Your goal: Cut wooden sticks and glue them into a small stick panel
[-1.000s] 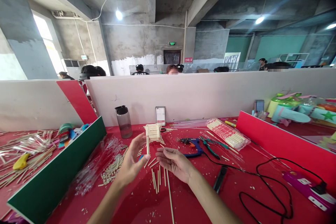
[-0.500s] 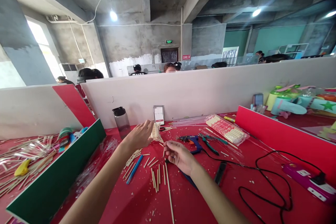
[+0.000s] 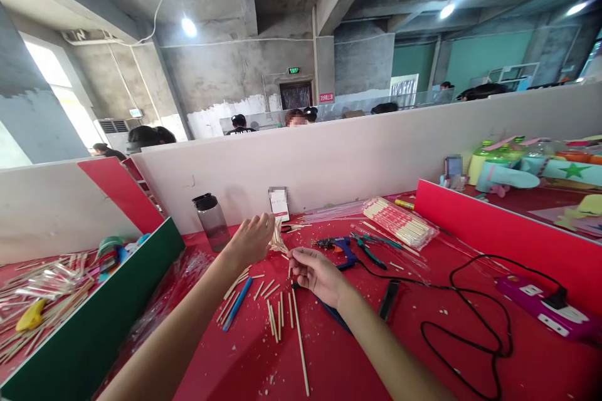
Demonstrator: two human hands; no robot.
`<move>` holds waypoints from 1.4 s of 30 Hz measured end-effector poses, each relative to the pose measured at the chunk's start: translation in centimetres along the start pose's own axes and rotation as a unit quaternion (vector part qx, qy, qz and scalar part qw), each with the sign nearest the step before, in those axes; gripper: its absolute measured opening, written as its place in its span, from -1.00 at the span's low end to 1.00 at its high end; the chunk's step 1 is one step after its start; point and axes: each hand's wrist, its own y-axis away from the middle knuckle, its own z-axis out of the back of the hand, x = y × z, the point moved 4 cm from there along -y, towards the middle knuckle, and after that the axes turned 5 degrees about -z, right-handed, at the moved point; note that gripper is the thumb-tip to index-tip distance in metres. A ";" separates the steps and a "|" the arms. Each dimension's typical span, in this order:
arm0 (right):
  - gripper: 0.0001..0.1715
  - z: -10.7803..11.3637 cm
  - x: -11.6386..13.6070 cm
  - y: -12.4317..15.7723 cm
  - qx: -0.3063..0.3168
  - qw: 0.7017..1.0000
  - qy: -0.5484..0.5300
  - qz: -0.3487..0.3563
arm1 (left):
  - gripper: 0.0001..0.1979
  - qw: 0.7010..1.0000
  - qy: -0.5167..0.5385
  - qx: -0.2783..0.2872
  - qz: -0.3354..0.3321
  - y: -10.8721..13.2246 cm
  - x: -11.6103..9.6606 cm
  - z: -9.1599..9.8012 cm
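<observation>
My left hand (image 3: 254,239) is closed on the far side of a small frame built of wooden sticks (image 3: 278,239), partly covering it. Close beside the frame's near corner, my right hand (image 3: 316,270) has thumb and forefinger pinched together; whatever is between them is too small to make out. Below the hands lie several short cut sticks (image 3: 281,310), a long thin stick (image 3: 301,344) and a blue pen-like tool (image 3: 237,304). A blue glue gun (image 3: 345,250) rests just beyond my right hand, with green-handled pliers (image 3: 369,252) next to it.
A dark bottle (image 3: 211,222) and a propped phone (image 3: 279,203) stand by the white partition (image 3: 329,166). Packed sticks (image 3: 399,222) lie at the back right. A black cable (image 3: 451,288) runs to a purple power strip (image 3: 545,307). Green (image 3: 103,301) and red (image 3: 508,238) boards flank the table.
The camera view has shifted slightly, moving the scene a little left in the picture. Both hands keep nearly the same pose around the stick frame.
</observation>
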 end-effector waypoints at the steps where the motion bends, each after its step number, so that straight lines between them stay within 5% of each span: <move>1: -0.56 0.0 0.0 0.0 0.000 1.000 0.001 0.000 | -0.39 1.000 -0.002 0.003 0.002 -0.1 0.0 0.0; 10: -0.56 0.0 0.1 0.0 0.008 1.000 0.006 0.002 | -0.46 0.999 -0.040 0.018 0.007 -0.5 -0.4 0.3; 18: -0.56 0.2 -0.1 -0.3 0.007 1.000 0.019 0.004 | -0.31 1.000 -0.020 0.014 0.013 -0.4 -0.3 -0.2; 26: -0.60 0.7 1.0 -0.6 -0.014 0.990 0.129 0.057 | -0.18 0.974 0.197 -0.111 0.013 2.0 2.9 -4.3; 31: -0.64 0.9 3.6 -4.0 -0.061 0.954 0.253 0.151 | -0.18 0.945 0.302 -0.125 0.009 2.7 3.8 -6.3; 38: -0.71 -1.6 5.2 -8.4 -0.099 0.851 0.424 0.292 | -0.16 0.934 0.317 -0.163 0.011 2.6 3.4 -7.1; 42: -0.60 -1.6 4.5 -9.2 -0.090 0.846 0.435 0.295 | -0.19 0.934 0.310 -0.178 0.013 2.5 3.2 -7.3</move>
